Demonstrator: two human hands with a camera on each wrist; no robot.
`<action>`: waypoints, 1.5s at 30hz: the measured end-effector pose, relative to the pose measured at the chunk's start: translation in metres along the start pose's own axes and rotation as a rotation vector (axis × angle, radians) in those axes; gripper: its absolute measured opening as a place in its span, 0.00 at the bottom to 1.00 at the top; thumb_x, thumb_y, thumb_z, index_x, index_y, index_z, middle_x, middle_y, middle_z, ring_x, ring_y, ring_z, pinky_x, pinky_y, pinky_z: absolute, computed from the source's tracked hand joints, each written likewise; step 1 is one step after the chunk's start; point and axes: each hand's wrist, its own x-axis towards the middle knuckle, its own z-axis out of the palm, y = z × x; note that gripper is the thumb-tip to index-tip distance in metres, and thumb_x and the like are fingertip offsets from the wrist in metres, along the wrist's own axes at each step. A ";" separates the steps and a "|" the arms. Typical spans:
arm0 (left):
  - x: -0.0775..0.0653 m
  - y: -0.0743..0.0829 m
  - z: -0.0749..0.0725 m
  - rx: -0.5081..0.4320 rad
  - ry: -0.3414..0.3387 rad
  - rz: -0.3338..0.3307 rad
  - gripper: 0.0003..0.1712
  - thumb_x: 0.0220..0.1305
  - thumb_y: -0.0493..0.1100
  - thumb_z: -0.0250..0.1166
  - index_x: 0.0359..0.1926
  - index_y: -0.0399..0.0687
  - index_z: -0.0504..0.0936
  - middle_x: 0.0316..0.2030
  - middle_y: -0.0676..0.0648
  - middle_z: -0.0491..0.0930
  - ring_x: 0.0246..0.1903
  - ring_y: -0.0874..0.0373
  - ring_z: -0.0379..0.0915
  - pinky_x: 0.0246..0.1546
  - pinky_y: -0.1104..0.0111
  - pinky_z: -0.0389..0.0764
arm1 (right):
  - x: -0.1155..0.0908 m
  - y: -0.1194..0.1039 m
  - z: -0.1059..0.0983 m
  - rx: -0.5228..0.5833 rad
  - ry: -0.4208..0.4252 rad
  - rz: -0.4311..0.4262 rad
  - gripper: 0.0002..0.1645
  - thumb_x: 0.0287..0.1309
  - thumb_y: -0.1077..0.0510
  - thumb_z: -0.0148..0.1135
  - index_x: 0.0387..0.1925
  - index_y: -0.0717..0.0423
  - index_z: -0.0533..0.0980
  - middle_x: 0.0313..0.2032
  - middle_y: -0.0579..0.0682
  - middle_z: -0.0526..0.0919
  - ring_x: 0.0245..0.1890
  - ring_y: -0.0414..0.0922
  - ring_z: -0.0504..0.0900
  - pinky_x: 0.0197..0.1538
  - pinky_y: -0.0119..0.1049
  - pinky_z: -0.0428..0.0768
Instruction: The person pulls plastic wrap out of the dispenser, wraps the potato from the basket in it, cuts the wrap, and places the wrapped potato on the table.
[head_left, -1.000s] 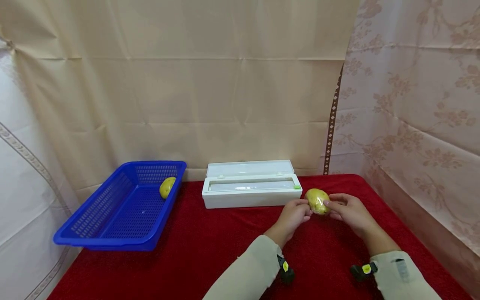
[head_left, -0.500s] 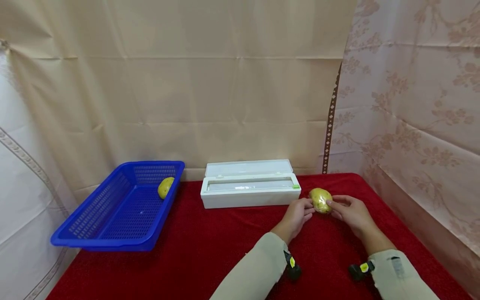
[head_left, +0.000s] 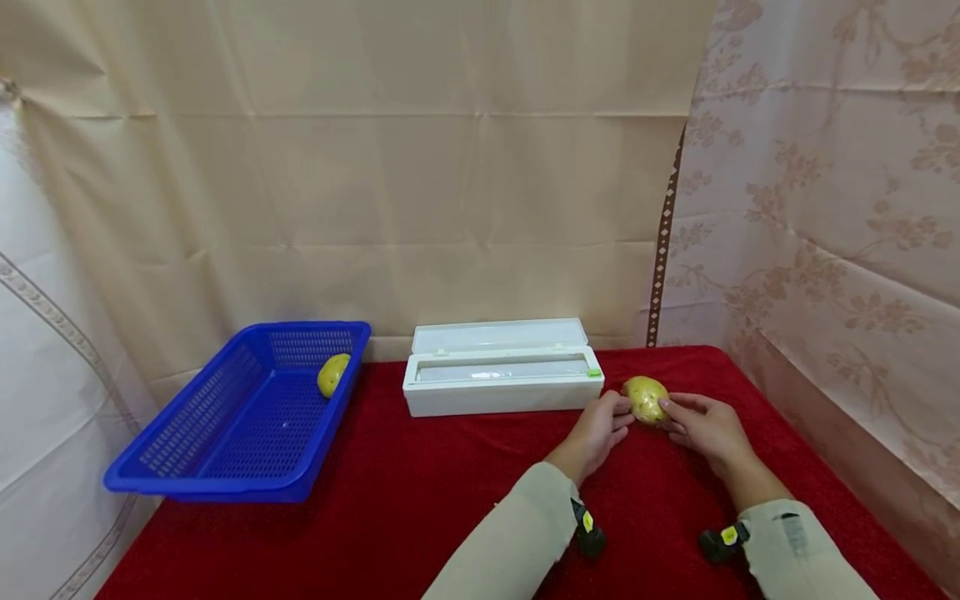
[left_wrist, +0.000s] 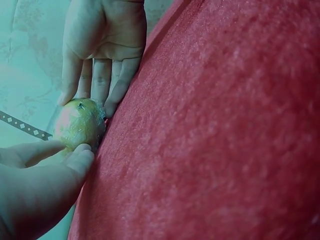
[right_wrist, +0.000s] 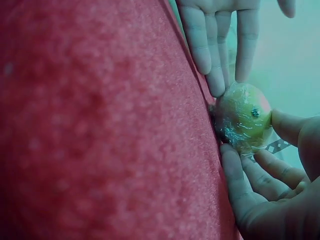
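Note:
A yellow potato wrapped in shiny cling film is between the two hands at the right of the head view. My right hand holds its right side, thumb on the near face and fingers around behind and beneath, as the right wrist view shows. My left hand lies at the potato's left side with extended fingers, their tips right at the film. In the left wrist view the wrapped potato has a dark spot on top and sits close over the red cloth. Part of its underside is hidden by fingers.
A white cling film dispenser with raised lid and a green slider stands behind the hands. At the left is a blue perforated basket with another potato in it. Red cloth covers the table; curtains hang behind.
The wrapped potato has shifted slightly to the right with the hands. The left hand's fingers have loosened from a curled grip and extended; the right hand keeps its hold.

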 end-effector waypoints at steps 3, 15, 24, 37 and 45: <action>0.000 0.000 -0.001 0.029 -0.027 -0.009 0.33 0.70 0.51 0.52 0.67 0.32 0.74 0.65 0.38 0.76 0.68 0.43 0.71 0.73 0.48 0.65 | 0.000 0.000 -0.001 -0.017 0.006 0.010 0.47 0.72 0.40 0.61 0.75 0.70 0.61 0.66 0.71 0.74 0.42 0.36 0.88 0.46 0.38 0.88; -0.003 0.004 -0.003 0.079 -0.077 -0.028 0.35 0.72 0.56 0.55 0.70 0.36 0.72 0.68 0.40 0.74 0.70 0.43 0.67 0.75 0.48 0.62 | 0.001 0.001 -0.004 -0.032 -0.015 -0.002 0.47 0.71 0.41 0.62 0.74 0.71 0.61 0.56 0.60 0.84 0.41 0.35 0.88 0.45 0.37 0.88; -0.015 0.018 -0.002 0.336 -0.069 -0.013 0.34 0.71 0.58 0.58 0.67 0.40 0.76 0.66 0.45 0.77 0.68 0.47 0.72 0.72 0.51 0.68 | 0.001 -0.001 -0.005 -0.081 0.007 -0.020 0.48 0.72 0.40 0.60 0.74 0.72 0.59 0.59 0.68 0.80 0.40 0.36 0.86 0.43 0.36 0.88; -0.046 0.072 -0.058 0.938 -0.108 0.176 0.29 0.66 0.49 0.66 0.67 0.49 0.77 0.67 0.41 0.76 0.68 0.47 0.71 0.66 0.59 0.73 | -0.008 -0.024 -0.006 -0.298 0.206 -0.158 0.42 0.71 0.39 0.59 0.72 0.65 0.67 0.67 0.75 0.70 0.66 0.68 0.70 0.58 0.56 0.75; -0.060 0.111 -0.118 1.119 0.020 0.352 0.27 0.66 0.45 0.64 0.65 0.46 0.78 0.64 0.41 0.77 0.66 0.46 0.73 0.66 0.52 0.74 | -0.008 -0.038 -0.003 -0.432 0.239 -0.296 0.36 0.70 0.42 0.63 0.68 0.62 0.72 0.64 0.72 0.75 0.61 0.69 0.76 0.54 0.61 0.78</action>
